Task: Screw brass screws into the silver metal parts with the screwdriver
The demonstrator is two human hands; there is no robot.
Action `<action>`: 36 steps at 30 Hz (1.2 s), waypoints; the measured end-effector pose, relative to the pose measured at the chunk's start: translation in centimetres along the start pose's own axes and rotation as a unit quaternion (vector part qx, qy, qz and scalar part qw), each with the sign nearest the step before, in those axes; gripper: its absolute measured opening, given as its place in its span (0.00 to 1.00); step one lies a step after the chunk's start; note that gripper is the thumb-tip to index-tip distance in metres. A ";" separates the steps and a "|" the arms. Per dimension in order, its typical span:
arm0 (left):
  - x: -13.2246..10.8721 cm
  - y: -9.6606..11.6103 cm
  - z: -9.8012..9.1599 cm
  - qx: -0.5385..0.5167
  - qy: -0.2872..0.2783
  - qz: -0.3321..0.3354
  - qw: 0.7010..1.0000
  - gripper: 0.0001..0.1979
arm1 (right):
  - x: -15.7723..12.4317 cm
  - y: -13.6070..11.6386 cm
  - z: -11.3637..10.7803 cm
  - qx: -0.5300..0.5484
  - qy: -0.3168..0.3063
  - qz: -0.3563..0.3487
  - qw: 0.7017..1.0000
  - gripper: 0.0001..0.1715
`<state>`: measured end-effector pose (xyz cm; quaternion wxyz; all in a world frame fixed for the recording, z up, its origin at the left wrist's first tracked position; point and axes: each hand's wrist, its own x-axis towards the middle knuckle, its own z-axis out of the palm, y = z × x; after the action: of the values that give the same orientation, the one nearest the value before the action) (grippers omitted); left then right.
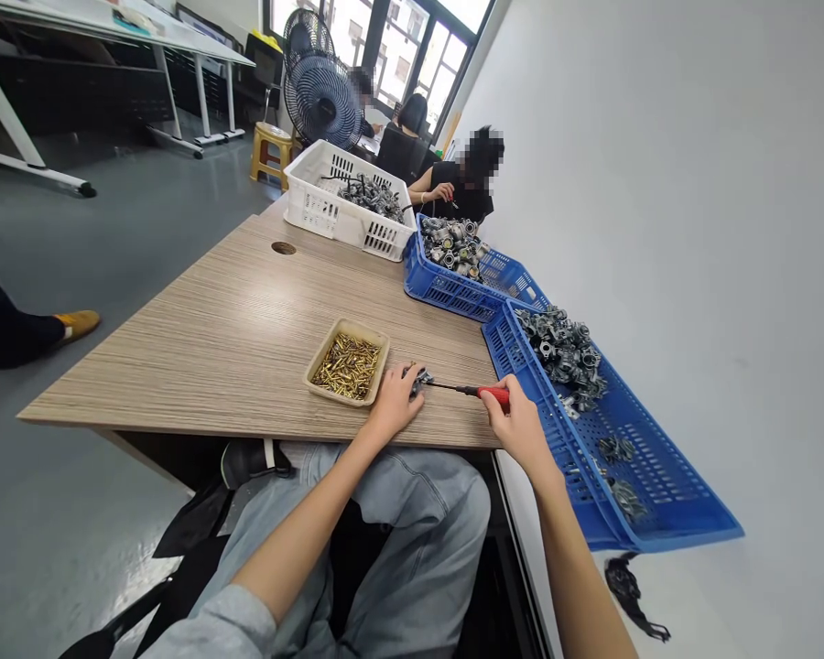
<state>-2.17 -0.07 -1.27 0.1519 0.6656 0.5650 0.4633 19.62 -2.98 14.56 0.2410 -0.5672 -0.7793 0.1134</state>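
Observation:
My left hand [396,401] is closed around a small grey metal part [420,377] resting on the wooden table [233,311]. My right hand [518,419] grips the red handle of a screwdriver [493,395]. The screwdriver lies nearly level, its thin dark shaft pointing left with the tip at the metal part. Whether the tip sits in a screw cannot be made out. Just left of my left hand stands a beige plastic tub [309,377] holding many small brass-coloured pieces [347,364] that look like screws.
Blue crates [693,513] [426,286] with grey metal parts [567,352] line the right side. A white crate [306,209] stands at the far end. Beyond it are a fan [322,105] and several people, one person [463,183] beside the wall. Another person's foot [77,325] shows at left.

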 end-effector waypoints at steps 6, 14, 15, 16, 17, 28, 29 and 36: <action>0.0 0.0 0.0 -0.001 -0.002 -0.003 1.000 0.28 | -0.4 -0.6 0.0 -0.021 -0.006 0.013 1.000 0.17; 0.0 -0.2 0.1 -0.009 0.002 -0.003 1.000 0.29 | -0.9 -0.4 -0.6 0.049 -0.075 -0.028 0.996 0.13; 0.0 -0.2 0.1 -0.011 0.001 -0.004 1.000 0.29 | -0.8 -0.5 -0.4 0.030 -0.054 -0.017 0.998 0.13; 0.0 -0.2 0.1 -0.011 0.000 -0.005 1.000 0.29 | -0.7 -0.6 -0.2 0.006 -0.030 -0.001 1.000 0.14; 0.0 -0.2 0.1 -0.009 -0.002 -0.006 1.000 0.29 | -0.7 -0.7 0.0 -0.019 -0.009 0.017 1.000 0.16; 0.1 0.2 -0.3 0.008 -0.006 -0.012 1.000 0.29 | -1.2 0.3 0.3 0.086 -0.053 -0.033 0.994 0.19; 0.1 0.2 -0.3 0.008 -0.007 -0.011 1.000 0.29 | -1.1 0.3 0.4 0.081 -0.041 -0.028 0.995 0.17; 0.2 -0.2 -0.3 -0.013 -0.013 -0.009 1.000 0.33 | -1.1 0.1 2.0 -0.040 0.076 0.087 0.993 0.19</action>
<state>-2.51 0.12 -1.14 0.1717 0.6643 0.5630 0.4606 18.99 -3.82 12.52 0.2658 -0.6489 -0.7105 0.0590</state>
